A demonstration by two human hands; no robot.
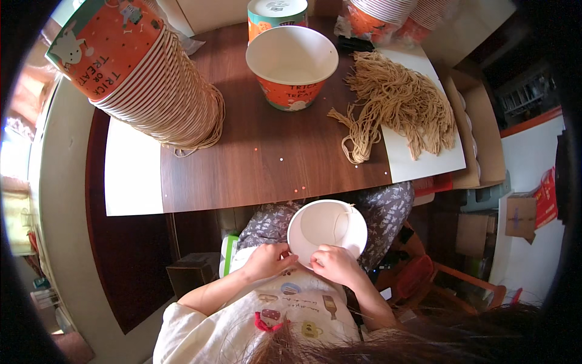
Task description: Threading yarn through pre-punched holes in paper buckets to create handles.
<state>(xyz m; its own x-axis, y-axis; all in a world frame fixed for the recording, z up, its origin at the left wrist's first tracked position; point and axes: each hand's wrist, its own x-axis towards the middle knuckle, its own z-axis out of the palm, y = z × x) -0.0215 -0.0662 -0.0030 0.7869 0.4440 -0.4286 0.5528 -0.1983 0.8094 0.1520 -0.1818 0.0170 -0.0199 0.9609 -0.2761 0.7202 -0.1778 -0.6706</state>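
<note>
A white-lined paper bucket (309, 225) sits tilted in my lap with its mouth toward me. Thin beige cord (337, 224) runs along its inside, and a bit of it shows at the far right rim. My right hand (334, 264) is closed over the near rim, fingertips just inside. Beside the rim's left side, my left hand (270, 261) is closed with fingers curled together; what it pinches, if anything, is hidden. On the table ahead stands another paper bucket (293, 94), orange with a green base band, its mouth up.
A tall leaning stack of orange buckets (136, 79) with beige cords hanging down it stands at left. A bundle of beige cords (406, 100) lies at right. Behind are an upside-down bucket (277, 18) and bagged bucket stacks (382, 15). Small dots speckle the brown tabletop (236, 170).
</note>
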